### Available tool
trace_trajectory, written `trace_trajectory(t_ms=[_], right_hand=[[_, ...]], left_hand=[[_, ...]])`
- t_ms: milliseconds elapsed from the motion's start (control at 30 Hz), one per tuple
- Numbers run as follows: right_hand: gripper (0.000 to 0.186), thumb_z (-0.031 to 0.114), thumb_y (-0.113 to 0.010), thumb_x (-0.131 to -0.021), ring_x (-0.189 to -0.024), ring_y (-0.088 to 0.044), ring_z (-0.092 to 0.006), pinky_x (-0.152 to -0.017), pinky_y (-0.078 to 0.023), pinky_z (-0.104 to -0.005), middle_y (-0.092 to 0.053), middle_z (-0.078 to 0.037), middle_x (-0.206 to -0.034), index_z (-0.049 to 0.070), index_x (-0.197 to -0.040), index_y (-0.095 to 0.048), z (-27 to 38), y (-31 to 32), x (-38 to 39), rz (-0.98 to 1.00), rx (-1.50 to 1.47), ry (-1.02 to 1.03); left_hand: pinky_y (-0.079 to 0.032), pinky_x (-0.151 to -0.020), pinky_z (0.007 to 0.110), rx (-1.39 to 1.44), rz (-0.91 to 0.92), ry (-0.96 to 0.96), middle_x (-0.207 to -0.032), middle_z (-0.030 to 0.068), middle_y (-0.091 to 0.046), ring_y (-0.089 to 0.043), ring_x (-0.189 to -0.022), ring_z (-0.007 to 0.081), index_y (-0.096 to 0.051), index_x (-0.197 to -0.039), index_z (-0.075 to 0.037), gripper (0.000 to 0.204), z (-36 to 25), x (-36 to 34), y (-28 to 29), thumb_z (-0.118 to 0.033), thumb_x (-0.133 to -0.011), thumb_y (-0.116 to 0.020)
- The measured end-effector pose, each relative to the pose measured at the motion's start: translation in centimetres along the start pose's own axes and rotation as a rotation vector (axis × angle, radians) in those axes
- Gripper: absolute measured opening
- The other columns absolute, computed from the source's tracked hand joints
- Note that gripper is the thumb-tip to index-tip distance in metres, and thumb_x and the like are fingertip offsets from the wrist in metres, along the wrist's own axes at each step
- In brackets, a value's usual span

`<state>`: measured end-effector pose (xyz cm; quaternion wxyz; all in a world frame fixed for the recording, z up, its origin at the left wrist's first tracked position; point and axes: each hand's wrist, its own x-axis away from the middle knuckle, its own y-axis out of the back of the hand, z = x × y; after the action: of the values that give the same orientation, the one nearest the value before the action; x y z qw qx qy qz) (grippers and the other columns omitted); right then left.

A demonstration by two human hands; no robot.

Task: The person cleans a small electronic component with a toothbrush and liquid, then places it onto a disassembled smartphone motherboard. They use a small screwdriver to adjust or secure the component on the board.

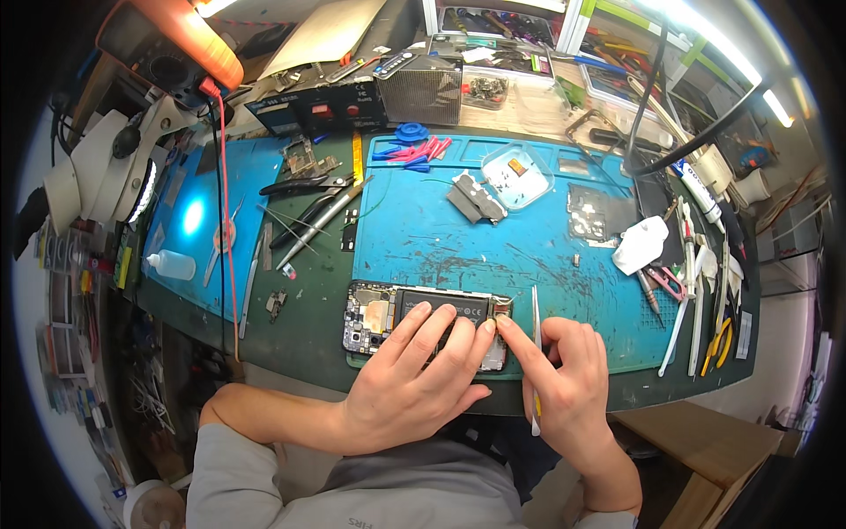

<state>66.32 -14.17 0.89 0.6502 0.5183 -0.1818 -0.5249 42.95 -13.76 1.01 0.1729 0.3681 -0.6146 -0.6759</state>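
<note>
Although both hands reach in from the near side, the opened smartphone lies directly in front of them, at the near left corner of the blue work mat, its long axis running left to right, across the line of the forearms. Its back is off: the logic board shows at the left end, the black battery fills the middle, and the right end sits between the two hands. The left hand is the nearer to the phone's body, for it lies right over the battery, its fingers extended and a little apart, fingertips resting on the surface and hiding much of it, the thumb stretched out rightward along the near side; it grasps no tool. The right hand comes in from beyond the phone's right end, its index finger pointing far and left to meet that end close beside the left index fingertip; whether the two tips pinch something small between them, I cannot tell. Its other fingers are curled, and within that grip it keeps a pair of metal tweezers, tips pointing to the far side, just right of the phone and apart from it.
</note>
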Motion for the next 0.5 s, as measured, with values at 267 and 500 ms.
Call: trace_trajectory(t_ms=[267,500], right_hand=[[0.062,0.001,-0.072,-0.083,-0.088,-0.054,-0.0228,-0.076,-0.042,-0.0385,-0.052,-0.005,-0.104,0.015,-0.143,-0.077,-0.10,0.05,0.06,0.021,-0.012,-0.008],[0.051,0.007,-0.078,-0.092,-0.083,-0.058,-0.0239,-0.073,-0.046,-0.0392,-0.060,-0.005,-0.102,0.010,-0.142,-0.076,-0.29,0.11,0.22,-0.048,-0.104,-0.026]], left_hand=[[-0.055,-0.115,0.053,-0.015,-0.023,0.016,-0.137,0.0160,-0.062,-0.059,-0.135,0.0369,-0.073,-0.144,-0.001,0.064,-0.24,-0.09,-0.13,-0.039,-0.092,-0.075],[-0.057,-0.114,0.053,-0.004,-0.038,0.008,-0.136,0.0151,-0.063,-0.061,-0.132,0.0361,-0.075,-0.142,-0.002,0.065,-0.10,-0.14,-0.08,-0.032,-0.084,-0.078]])
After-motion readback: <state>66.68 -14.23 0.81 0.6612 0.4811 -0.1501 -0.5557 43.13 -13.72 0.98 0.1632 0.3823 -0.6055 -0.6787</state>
